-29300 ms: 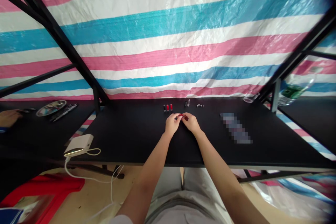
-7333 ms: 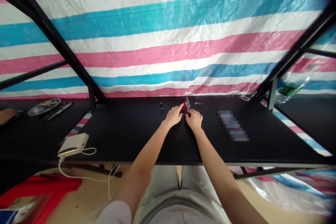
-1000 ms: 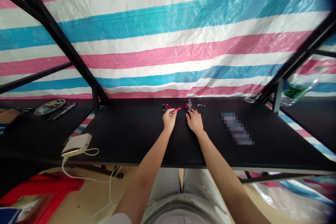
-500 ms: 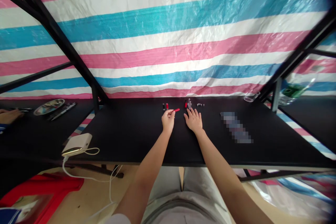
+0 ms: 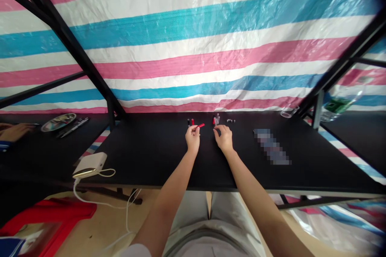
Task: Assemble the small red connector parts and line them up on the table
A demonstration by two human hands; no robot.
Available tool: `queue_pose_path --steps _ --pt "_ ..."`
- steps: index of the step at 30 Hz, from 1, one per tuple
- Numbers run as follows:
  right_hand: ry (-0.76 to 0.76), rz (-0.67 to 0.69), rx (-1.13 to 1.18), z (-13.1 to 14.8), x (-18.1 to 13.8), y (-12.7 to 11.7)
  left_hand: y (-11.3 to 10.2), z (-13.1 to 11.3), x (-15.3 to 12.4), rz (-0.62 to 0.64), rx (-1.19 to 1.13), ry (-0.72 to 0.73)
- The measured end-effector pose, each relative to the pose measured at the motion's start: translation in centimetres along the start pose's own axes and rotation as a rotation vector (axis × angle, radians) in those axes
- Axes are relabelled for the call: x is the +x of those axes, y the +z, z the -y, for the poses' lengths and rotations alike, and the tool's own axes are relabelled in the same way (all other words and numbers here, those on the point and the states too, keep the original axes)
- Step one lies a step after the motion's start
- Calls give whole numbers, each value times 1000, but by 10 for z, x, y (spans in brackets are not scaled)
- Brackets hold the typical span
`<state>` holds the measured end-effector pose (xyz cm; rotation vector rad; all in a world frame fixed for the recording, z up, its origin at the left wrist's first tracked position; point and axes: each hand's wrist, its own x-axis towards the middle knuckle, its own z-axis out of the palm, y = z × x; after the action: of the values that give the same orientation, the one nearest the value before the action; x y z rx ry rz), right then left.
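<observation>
Between the thumb and fingers of my left hand [image 5: 192, 139] is a small, thin red stick-like piece [image 5: 201, 125], tilted up to the right. Just beyond that hand, a small black piece [image 5: 188, 122] and a short red piece [image 5: 192, 121] stand side by side on the black table [image 5: 150, 148]. My right hand [image 5: 224, 139] rests at the near side of a cluster of clear pieces [image 5: 217, 118] and a red piece [image 5: 214, 121]. Its fingers are bent in toward the thumb; whatever lies between the tips is too small to make out.
Tiny metallic springs [image 5: 230, 120] lie right of the cluster. A blurred-out flat object [image 5: 271, 146] is at the right, a clear cup [image 5: 289, 111] behind it. A white power bank [image 5: 90, 164] with a cable sits at the left edge. Another person's hand [image 5: 15, 131] is far left, near a metal dish [image 5: 58, 122].
My right hand's spread fingers have curled in toward the thumb beside the clear pieces. My left hand keeps hold of the thin red piece, almost in the same spot.
</observation>
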<state>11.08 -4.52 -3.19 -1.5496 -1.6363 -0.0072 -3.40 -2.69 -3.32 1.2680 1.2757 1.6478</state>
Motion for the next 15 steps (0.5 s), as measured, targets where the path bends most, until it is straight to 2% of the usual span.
queue_pose_path --steps 11,15 --pt "-50 138 95 13 -1 -4 0 -5 -1 -16 -26 -16" --pt "-69 137 80 12 -2 -3 -1 -8 -1 -10 -26 -16"
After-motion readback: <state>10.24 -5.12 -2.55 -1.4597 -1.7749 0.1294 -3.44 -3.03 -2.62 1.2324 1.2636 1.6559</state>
